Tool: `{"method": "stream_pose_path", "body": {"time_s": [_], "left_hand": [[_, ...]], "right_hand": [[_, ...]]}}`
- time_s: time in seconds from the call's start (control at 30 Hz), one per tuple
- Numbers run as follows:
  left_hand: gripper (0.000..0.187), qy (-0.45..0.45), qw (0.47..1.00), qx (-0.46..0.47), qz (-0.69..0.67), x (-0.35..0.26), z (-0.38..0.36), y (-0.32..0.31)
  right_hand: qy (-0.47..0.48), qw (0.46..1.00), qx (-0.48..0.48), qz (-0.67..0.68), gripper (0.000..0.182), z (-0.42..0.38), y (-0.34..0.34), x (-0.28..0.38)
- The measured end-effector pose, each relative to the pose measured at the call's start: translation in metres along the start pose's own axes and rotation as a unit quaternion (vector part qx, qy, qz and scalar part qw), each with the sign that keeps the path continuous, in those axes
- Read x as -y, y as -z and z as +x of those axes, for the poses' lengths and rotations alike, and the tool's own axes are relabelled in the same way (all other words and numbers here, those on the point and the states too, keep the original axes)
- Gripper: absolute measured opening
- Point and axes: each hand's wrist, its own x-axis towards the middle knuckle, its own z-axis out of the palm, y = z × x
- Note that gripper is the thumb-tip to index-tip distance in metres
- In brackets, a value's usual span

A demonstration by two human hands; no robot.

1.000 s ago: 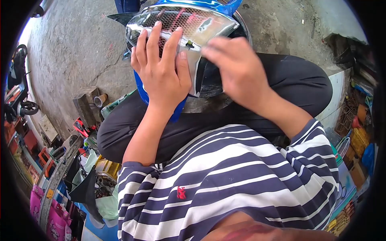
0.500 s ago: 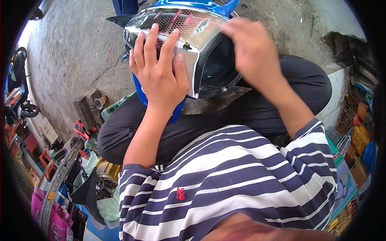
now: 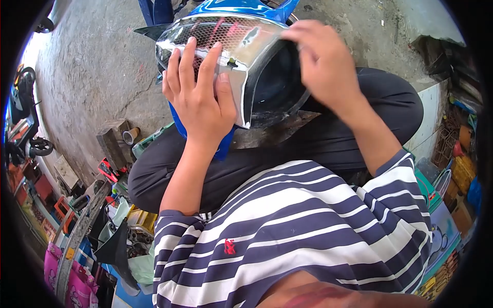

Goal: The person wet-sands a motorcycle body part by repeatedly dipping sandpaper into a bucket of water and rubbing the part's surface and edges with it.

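Observation:
A curved glossy shell point(image 3: 239, 90) with a honeycomb-patterned, silver-and-clear face rests over my crossed legs; it looks like a vehicle light or fairing part. A blue glossy panel point(image 3: 241, 6) adjoins its far side. My left hand point(image 3: 202, 97) lies on the shell's face, fingers spread and stretched out. At the shell's upper right edge, my right hand point(image 3: 326, 66) has its fingers bent together, the fingertips touching the rim. Motion softens it slightly, and anything between those fingertips is hidden. Below that hand, the shell's dark hollow end point(image 3: 277, 87) faces right.
Rough concrete floor point(image 3: 97, 66) surrounds my legs. A small cup point(image 3: 131, 135) lies by a wooden block point(image 3: 109, 146) on the left. Mixed parts and a yellow container point(image 3: 141, 218) crowd the lower left. More clutter, including a green case point(image 3: 421, 179), lines the right side.
The shell and my left hand appear slightly further left and lower, partly through a small shift of view. My right hand stays at the rim, its fingertips slightly moved.

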Motion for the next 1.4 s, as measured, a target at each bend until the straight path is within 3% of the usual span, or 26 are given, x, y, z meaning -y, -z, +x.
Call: {"method": "stream_pose_path", "body": {"time_s": [0.03,0.17,0.27,0.33,0.4,0.43,0.53,0.57,0.67,0.77,0.87,1.0,1.1,1.4], "left_hand": [[0.048,0.002,1.000,0.001,0.003,-0.002,0.000,0.000],[0.048,0.001,1.000,-0.001,0.008,-0.004,0.002,-0.001],[0.047,0.009,1.000,0.007,0.003,-0.005,0.004,0.004],[0.046,0.008,1.000,0.001,-0.010,-0.001,0.006,0.004],[0.046,0.011,1.000,-0.002,-0.025,0.005,0.008,0.004],[0.046,0.013,0.999,-0.002,-0.034,0.010,0.011,0.004],[0.045,0.029,0.996,0.008,-0.082,0.029,0.016,0.005],[0.044,0.036,0.994,0.008,-0.107,0.038,0.016,0.001],[0.044,0.071,0.985,0.022,-0.157,0.043,0.011,-0.005],[0.043,0.080,0.980,0.036,-0.180,0.043,0.010,-0.006],[0.043,0.088,0.974,0.042,-0.206,0.049,0.010,-0.006],[0.044,0.081,0.975,0.039,-0.202,0.055,0.005,-0.009],[0.044,0.076,0.976,0.039,-0.198,0.056,0.003,-0.009],[0.043,0.081,0.978,0.040,-0.187,0.054,0.005,-0.008]], "right_hand": [[-0.028,0.999,0.000,0.015,0.034,0.002,-0.002,-0.004],[0.026,0.993,0.070,0.093,0.036,-0.021,-0.008,0.054],[0.019,0.996,0.011,0.081,0.036,-0.003,-0.001,0.014],[-0.092,0.988,-0.006,0.126,0.029,-0.001,0.007,-0.005],[-0.243,0.924,0.001,0.294,0.025,-0.001,0.009,-0.011],[-0.234,0.914,0.047,0.329,0.029,0.004,0.016,-0.017],[-0.261,0.872,0.033,0.413,0.032,0.016,0.017,-0.053],[-0.312,0.835,0.050,0.450,0.038,0.019,0.016,-0.075],[-0.362,0.782,0.056,0.504,0.030,0.024,0.005,-0.131],[-0.381,0.789,0.054,0.478,0.023,0.024,-0.017,-0.169],[-0.439,0.757,0.108,0.472,0.036,0.026,-0.035,-0.206],[-0.457,0.737,0.159,0.471,0.036,0.024,-0.019,-0.193],[-0.438,0.675,0.211,0.554,0.037,0.017,-0.035,-0.215],[-0.470,0.659,0.258,0.527,0.048,0.008,-0.043,-0.208]]}}
